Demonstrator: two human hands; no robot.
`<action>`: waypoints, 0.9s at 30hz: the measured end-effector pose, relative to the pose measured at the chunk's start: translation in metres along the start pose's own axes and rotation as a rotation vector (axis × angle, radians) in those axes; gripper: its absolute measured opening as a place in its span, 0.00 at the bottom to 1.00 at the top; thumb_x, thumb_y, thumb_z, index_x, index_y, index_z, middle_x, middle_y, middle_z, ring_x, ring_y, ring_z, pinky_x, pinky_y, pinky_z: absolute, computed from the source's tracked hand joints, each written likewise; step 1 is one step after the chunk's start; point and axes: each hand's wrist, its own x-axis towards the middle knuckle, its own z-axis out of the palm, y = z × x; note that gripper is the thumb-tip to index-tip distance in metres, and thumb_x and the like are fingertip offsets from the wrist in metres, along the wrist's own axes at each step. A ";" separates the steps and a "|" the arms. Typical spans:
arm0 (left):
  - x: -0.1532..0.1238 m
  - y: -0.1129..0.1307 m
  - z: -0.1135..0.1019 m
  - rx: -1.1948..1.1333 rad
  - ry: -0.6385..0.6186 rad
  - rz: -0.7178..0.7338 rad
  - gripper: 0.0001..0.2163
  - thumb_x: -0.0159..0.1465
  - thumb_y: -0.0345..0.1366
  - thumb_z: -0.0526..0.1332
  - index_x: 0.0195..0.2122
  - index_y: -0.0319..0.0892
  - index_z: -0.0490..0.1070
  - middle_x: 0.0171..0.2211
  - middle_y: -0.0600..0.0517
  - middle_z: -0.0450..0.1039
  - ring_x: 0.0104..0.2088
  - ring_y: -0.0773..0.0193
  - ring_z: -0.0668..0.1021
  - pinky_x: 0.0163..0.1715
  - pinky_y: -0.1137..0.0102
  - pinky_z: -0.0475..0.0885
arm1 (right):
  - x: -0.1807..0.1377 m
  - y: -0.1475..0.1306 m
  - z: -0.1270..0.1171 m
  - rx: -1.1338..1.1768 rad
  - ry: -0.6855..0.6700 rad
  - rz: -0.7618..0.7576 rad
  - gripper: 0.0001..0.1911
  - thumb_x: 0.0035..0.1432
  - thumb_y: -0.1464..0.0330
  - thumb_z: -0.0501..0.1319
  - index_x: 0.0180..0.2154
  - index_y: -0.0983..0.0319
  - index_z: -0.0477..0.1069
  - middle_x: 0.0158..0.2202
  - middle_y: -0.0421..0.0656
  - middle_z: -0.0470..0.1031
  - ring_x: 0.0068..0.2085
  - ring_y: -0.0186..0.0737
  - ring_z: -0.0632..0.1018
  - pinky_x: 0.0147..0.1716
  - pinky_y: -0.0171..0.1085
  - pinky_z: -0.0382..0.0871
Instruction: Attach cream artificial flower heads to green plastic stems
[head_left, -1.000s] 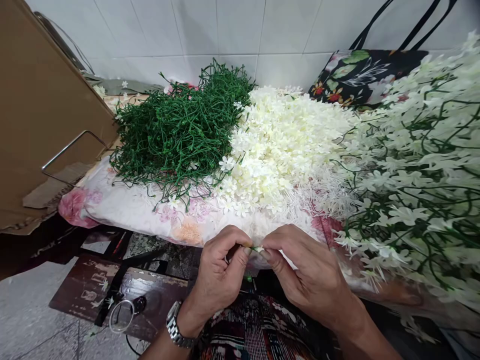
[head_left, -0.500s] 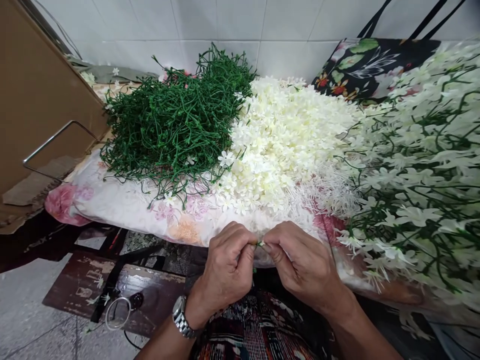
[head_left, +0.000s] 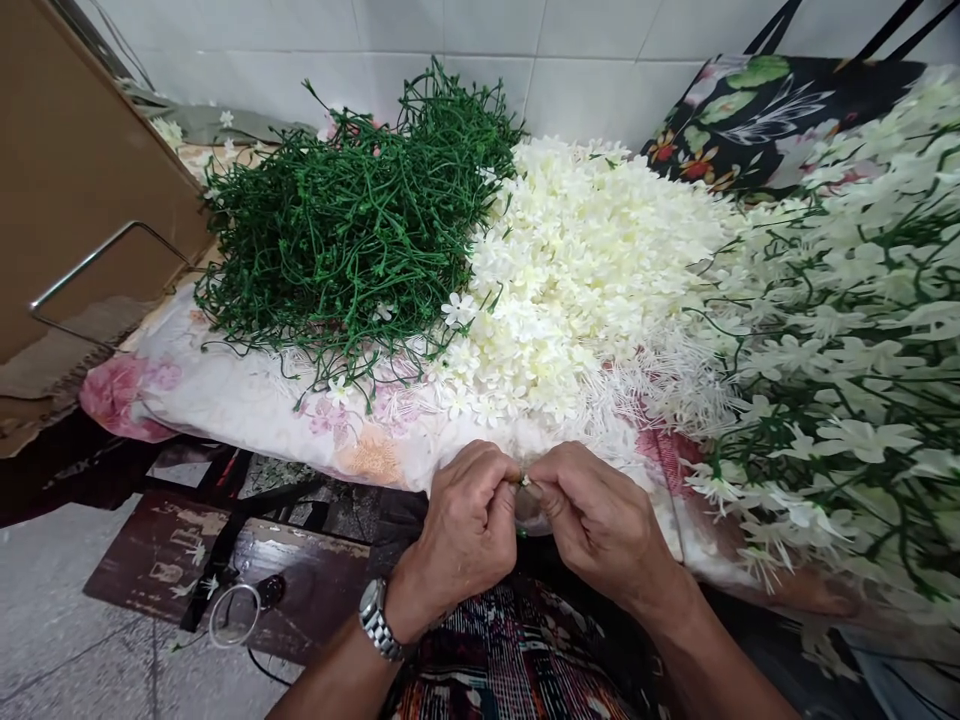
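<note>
My left hand [head_left: 474, 515] is closed in a pinch, thumb against forefinger, at the near edge of the padded table. Facing it, my right hand [head_left: 596, 510] pinches the same way, its fingertips almost meeting the left ones. Between them shows the tip of a green artificial flower stem [head_left: 524, 480], with a pale bit at its end. Most of the stem is hidden by my fingers. Beyond my hands lie a tangled heap of green stems [head_left: 352, 230] and a pile of loose white artificial blossoms [head_left: 585, 260]. At the right are white flowers assembled on stems [head_left: 847, 350].
A cardboard box [head_left: 90, 180] with a metal wire handle [head_left: 82, 270] stands at the left. White stamens [head_left: 667, 385] lie on the floral cloth [head_left: 247, 390]. A black floral bag [head_left: 780, 120] leans against the tiled wall. Below left is a brown wooden bench [head_left: 165, 560].
The view has shifted slightly. My hands keep pinching together, and the small piece between the fingertips now shows a pale end where green showed before.
</note>
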 end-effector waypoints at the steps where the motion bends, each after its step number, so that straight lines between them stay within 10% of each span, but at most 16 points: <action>1: 0.000 0.000 0.000 -0.012 0.003 -0.014 0.09 0.57 0.22 0.50 0.25 0.42 0.60 0.21 0.55 0.61 0.24 0.67 0.66 0.24 0.73 0.61 | 0.000 0.000 0.000 0.006 0.000 0.002 0.07 0.58 0.78 0.52 0.31 0.63 0.63 0.24 0.40 0.65 0.26 0.32 0.67 0.26 0.32 0.64; 13: 0.001 0.001 -0.012 -0.251 -0.004 -0.189 0.06 0.59 0.26 0.53 0.26 0.41 0.64 0.22 0.54 0.65 0.25 0.68 0.69 0.24 0.74 0.63 | 0.001 -0.008 -0.027 0.000 -0.040 0.058 0.14 0.57 0.67 0.59 0.45 0.64 0.66 0.39 0.48 0.73 0.41 0.41 0.75 0.39 0.40 0.72; 27: 0.005 0.004 -0.004 -0.062 -0.006 -0.040 0.08 0.58 0.23 0.52 0.26 0.41 0.64 0.22 0.55 0.65 0.24 0.68 0.69 0.24 0.74 0.63 | 0.000 -0.003 -0.011 -0.032 0.015 0.032 0.06 0.58 0.78 0.53 0.32 0.64 0.65 0.26 0.43 0.68 0.29 0.34 0.70 0.27 0.34 0.67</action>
